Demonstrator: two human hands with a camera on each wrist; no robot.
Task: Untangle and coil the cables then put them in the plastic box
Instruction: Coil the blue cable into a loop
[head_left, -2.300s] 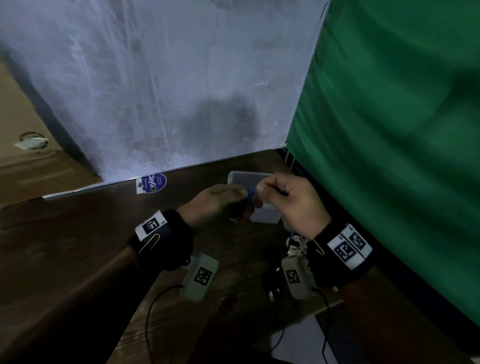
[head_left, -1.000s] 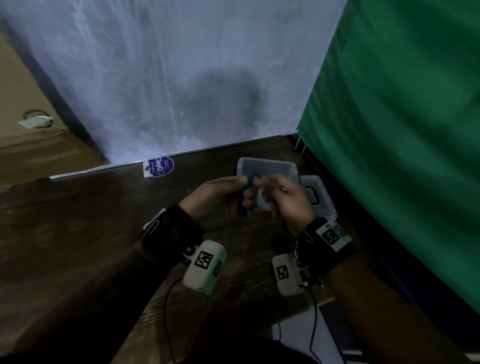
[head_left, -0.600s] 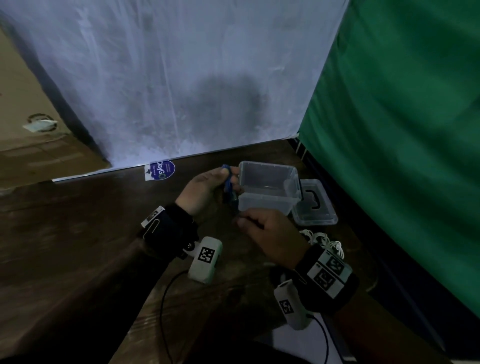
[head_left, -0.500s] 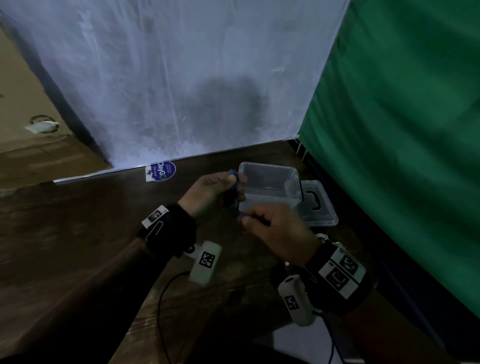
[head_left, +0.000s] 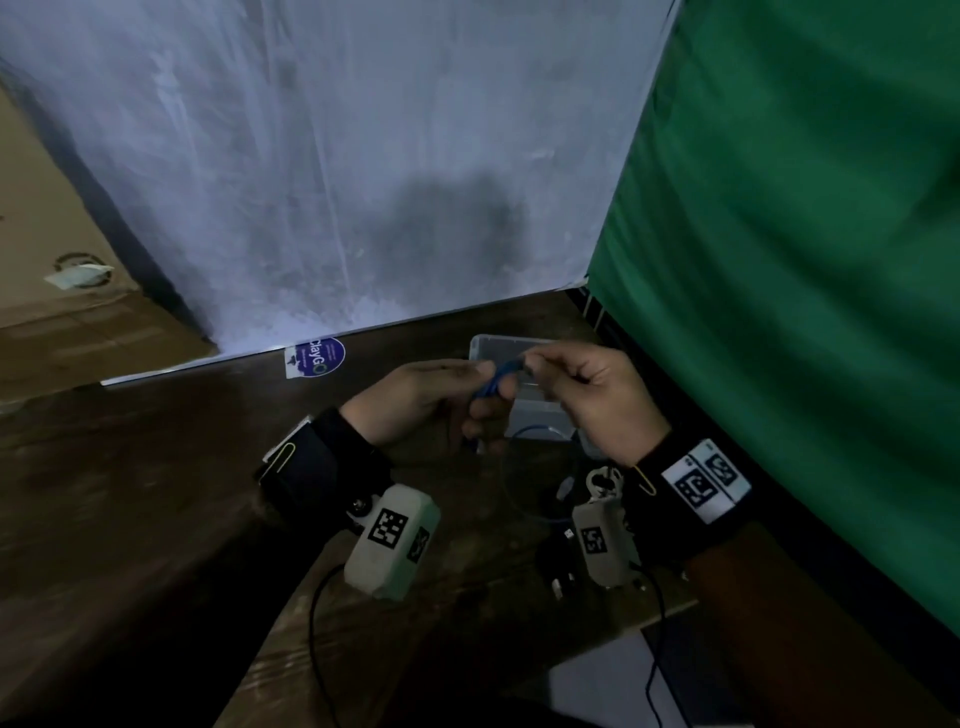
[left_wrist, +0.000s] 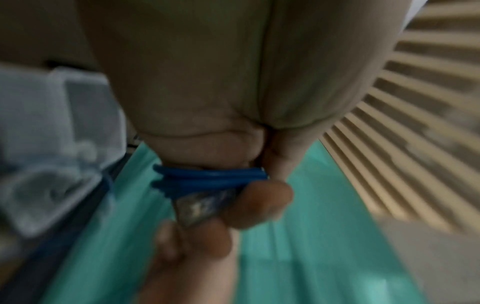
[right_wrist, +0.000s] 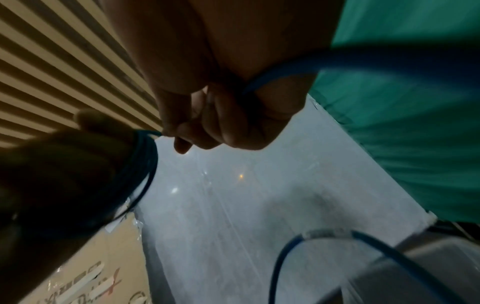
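My left hand (head_left: 480, 387) grips a small coil of blue cable (head_left: 493, 382) upright between thumb and fingers, just in front of the clear plastic box (head_left: 537, 415) on the dark wooden table (head_left: 156, 493). My right hand (head_left: 530, 364) pinches the same cable at the top of the coil. A loose loop of the blue cable (head_left: 511, 483) hangs below both hands. In the left wrist view the coil (left_wrist: 207, 179) shows several turns with a plug (left_wrist: 205, 205) beside it. In the right wrist view the cable (right_wrist: 272, 76) passes through my closed fingers, and the box (right_wrist: 428, 259) sits low on the right.
A white cable (head_left: 602, 478) and black cables with plugs (head_left: 561, 566) lie on the table under my right wrist. A green cloth (head_left: 805, 312) hangs close on the right and a white sheet (head_left: 337, 182) stands behind. A round sticker (head_left: 318, 356) marks the table's back edge.
My right hand has come up from in front of the box to the coil in my left hand, bringing cable with it. The left hand has kept hold of the coil.
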